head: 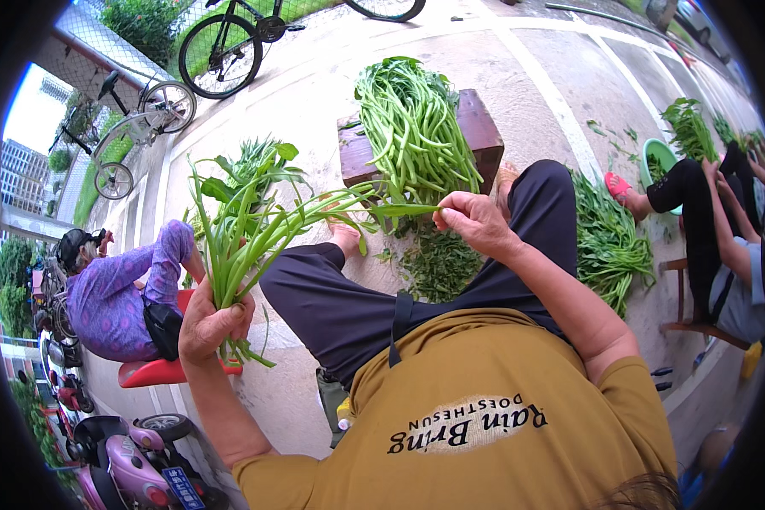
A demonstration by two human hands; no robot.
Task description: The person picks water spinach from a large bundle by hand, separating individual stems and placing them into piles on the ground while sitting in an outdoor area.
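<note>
My left hand [218, 319] is closed round the stems of a bunch of leafy greens, likely water spinach [245, 255], whose stalks fan up and to the right. Between thumb and fingers, my right hand [475, 220] pinches the tip of a long narrow leaf [405, 209] that reaches out from the bunch. Beyond my knees, a large pile of the same greens [414, 127] lies across a dark red wooden stool [481, 124]. Loose picked leaves [440, 258] are heaped on the ground between my legs.
More greens [609, 242] lie right of my knee, near a green basin [656, 159] and a seated person holding greens. To the left, a person in purple [118, 306] sits on a red stool [150, 376]. Bicycles [220, 57] stand at the upper left, a pink scooter [134, 465] at the lower left.
</note>
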